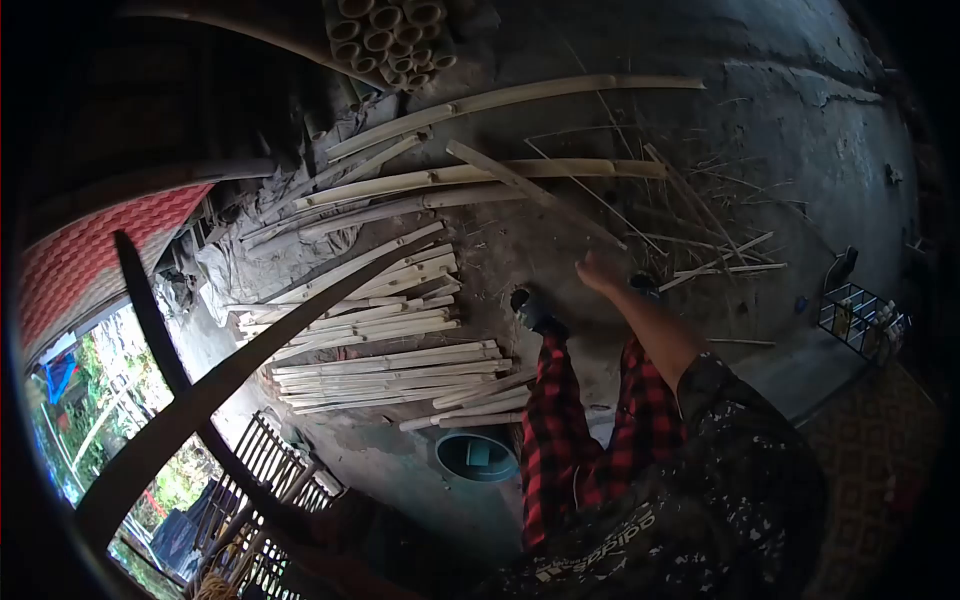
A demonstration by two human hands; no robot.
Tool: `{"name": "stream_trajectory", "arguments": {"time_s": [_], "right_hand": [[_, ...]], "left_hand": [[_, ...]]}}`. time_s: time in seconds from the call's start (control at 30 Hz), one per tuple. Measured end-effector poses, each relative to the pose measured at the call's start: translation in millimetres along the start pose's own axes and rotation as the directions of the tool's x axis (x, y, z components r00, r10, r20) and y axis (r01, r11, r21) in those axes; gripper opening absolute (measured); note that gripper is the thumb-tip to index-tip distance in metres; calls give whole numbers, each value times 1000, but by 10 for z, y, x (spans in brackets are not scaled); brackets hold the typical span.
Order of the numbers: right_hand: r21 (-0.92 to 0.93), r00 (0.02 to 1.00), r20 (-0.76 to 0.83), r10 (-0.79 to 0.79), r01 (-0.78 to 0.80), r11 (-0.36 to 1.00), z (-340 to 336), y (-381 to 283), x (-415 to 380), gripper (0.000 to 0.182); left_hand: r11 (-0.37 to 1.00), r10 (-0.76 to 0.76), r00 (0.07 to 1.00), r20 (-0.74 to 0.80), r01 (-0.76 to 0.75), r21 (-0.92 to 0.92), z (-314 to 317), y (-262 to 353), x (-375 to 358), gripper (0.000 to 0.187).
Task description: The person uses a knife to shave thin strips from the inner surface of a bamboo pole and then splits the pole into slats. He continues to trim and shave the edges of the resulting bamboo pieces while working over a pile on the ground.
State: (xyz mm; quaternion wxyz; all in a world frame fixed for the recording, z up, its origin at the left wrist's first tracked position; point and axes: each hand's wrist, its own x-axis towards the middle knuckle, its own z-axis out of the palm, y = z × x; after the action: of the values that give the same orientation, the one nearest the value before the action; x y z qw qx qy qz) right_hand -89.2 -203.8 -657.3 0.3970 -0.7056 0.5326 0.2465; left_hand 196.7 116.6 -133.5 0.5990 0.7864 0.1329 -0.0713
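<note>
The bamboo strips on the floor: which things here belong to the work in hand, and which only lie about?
In hand:
right hand, reaching out, empty
long dark strip in the foreground
split bamboo strips

Lying about:
bamboo tube bundle
wire rack
round basin
red mat

Split bamboo strips [385, 370]: pale, flat, long, stacked in rough parallel layers on the concrete floor [780, 120] at frame centre-left. Thin bamboo slivers [720, 265]: loose and crossed, lying on the floor at centre-right, just beyond the outstretched hand [597, 272], not touching it.
</note>
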Motion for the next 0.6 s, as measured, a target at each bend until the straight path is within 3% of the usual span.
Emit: {"name": "stream_trajectory", "arguments": {"time_s": [0.07,0.13,0.2,0.27,0.37,0.47,0.6], "right_hand": [[-147,990,-143,18,-39,988,188,249,393,72],[-202,995,-75,58,-72,977,140,225,798,88],[-313,965,-260,-47,-38,949,426,275,1289,94],[-357,902,-367,-229,90,930,745,426,1770,88],[-309,960,-214,-179,107,945,969,571,2311,82],[-265,972,-70,-223,197,944,837,325,1964,68],[151,994,-32,-109,112,982,470,-30,1230,66]], "left_hand": [[998,46,998,-53,-44,38,28,-92,58,55],[993,95,991,-92,-89,75,138,-225,147,56],[987,131,984,-119,-118,113,266,-397,254,57],[981,153,979,-136,-134,142,372,-556,332,57],[973,167,974,-155,-137,184,448,-695,387,58],[975,143,978,-153,-113,191,444,-663,366,60],[994,88,986,-141,-79,71,271,-477,242,61]]}}
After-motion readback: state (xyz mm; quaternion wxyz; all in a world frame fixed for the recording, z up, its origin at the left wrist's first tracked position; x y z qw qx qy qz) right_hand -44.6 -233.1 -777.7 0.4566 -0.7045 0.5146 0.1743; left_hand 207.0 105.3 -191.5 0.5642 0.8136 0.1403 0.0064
